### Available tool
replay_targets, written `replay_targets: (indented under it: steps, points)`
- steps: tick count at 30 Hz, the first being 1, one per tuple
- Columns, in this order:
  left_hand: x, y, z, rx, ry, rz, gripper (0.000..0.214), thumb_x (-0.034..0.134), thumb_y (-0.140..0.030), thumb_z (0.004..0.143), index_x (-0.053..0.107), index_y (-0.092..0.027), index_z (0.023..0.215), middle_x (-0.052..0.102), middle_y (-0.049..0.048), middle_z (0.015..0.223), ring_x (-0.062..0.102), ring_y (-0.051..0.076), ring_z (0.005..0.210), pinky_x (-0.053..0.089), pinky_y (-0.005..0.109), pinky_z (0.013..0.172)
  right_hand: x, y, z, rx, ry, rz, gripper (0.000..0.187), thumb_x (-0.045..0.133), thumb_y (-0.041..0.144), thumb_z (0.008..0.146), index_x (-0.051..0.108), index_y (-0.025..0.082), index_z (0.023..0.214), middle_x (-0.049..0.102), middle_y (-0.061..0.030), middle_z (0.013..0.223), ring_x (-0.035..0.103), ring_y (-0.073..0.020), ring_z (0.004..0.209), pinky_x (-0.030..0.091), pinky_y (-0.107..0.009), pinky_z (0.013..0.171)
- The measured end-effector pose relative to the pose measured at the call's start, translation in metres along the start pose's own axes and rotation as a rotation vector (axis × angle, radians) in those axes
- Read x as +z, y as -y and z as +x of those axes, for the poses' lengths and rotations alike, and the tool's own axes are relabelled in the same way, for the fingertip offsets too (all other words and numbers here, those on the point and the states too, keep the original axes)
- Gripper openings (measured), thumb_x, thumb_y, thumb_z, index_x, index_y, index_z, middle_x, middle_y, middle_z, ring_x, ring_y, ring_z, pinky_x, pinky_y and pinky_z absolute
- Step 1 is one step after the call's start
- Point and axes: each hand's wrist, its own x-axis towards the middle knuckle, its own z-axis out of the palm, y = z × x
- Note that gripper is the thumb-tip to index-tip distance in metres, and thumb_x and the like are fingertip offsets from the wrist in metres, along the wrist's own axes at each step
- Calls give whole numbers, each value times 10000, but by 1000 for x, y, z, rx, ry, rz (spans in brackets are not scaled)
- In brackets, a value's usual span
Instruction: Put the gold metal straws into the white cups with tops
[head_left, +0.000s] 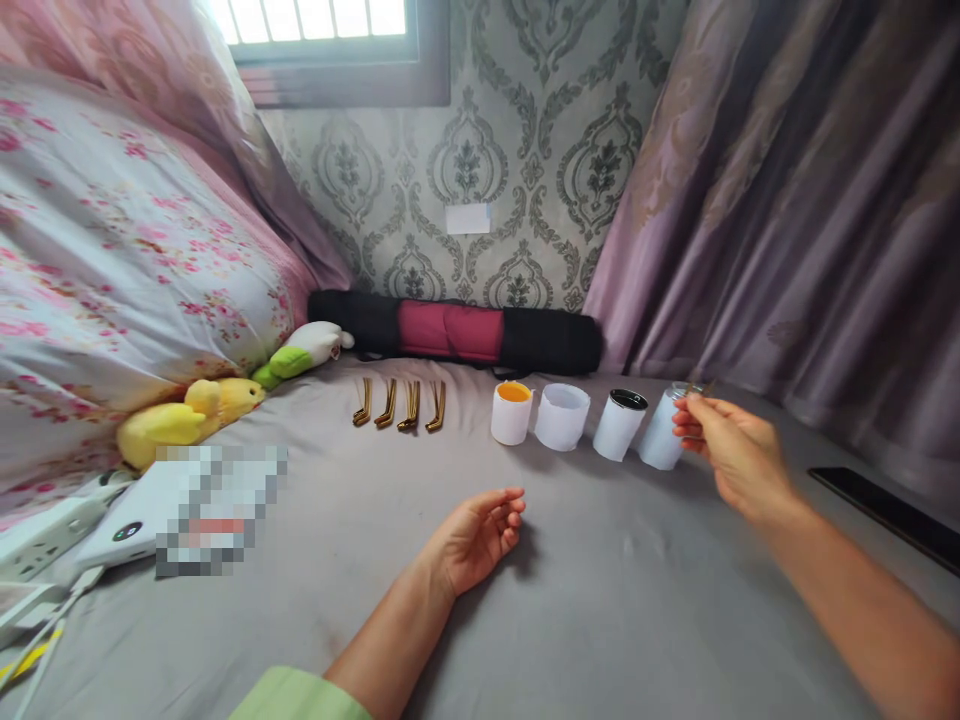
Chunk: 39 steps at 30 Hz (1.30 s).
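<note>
My right hand (739, 445) is at the mouth of the rightmost white-wrapped container (660, 435), which has a clear rim. Its fingers are pinched together, and a small gold-coloured bit shows at the fingertips, too little to name. My left hand (484, 540) lies palm up on the grey sheet, fingers loosely curled, holding nothing. Left of the rightmost container stand a white-wrapped can (619, 432) with a dark inside, a wide white cup (561, 425) and a white cup with an orange inside (511, 420). Farther left, gold-coloured bent rods (407, 410) lie in several small groups.
A black and red rolled bag (450, 332) lies along the wall. Yellow (187, 415) and white-green plush toys (307, 350) sit at left, near a white device (131, 530), power strip (52, 535) and cables. A black phone-like slab (885, 510) lies at right.
</note>
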Motion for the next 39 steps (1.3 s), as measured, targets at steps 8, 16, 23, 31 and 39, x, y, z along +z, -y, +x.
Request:
replay_targets:
  steps: [8,16,23,31,39]
  points:
    - [1,0,0,-9,21,-1,167,585,-128,698,561,-79,856,560,20,693,510,48,546,420,158,507,39,-54,-39,113,251,-140,208,485,378,698,559,185,683,579,-25,626,521,-91,488,391,-193,424]
    - [0,0,1,0,13,-15,163,594,-127,689,574,-81,844,565,32,702,506,55,547,421,157,493,69,-87,-65,41,430,-249,304,426,454,737,551,179,702,559,-4,585,524,-103,483,367,-195,423]
    - [1,0,0,2,3,-6,178,588,-126,696,578,-76,867,574,43,720,518,63,569,433,163,506,71,-101,-70,-207,401,-479,318,379,434,781,555,197,661,586,-13,570,522,-129,507,359,-219,495]
    - [1,-3,6,29,-40,71,177,608,-126,679,570,-85,847,577,26,709,518,46,545,428,148,491,70,-103,-74,-344,375,-571,322,356,397,804,556,190,661,605,-23,615,502,-131,538,315,-221,526]
    - [5,-33,10,143,-275,331,126,593,-118,669,567,-91,789,570,18,655,499,33,476,427,142,460,67,-104,-75,-351,382,-555,308,361,384,805,562,194,669,600,-13,598,504,-128,535,314,-216,531]
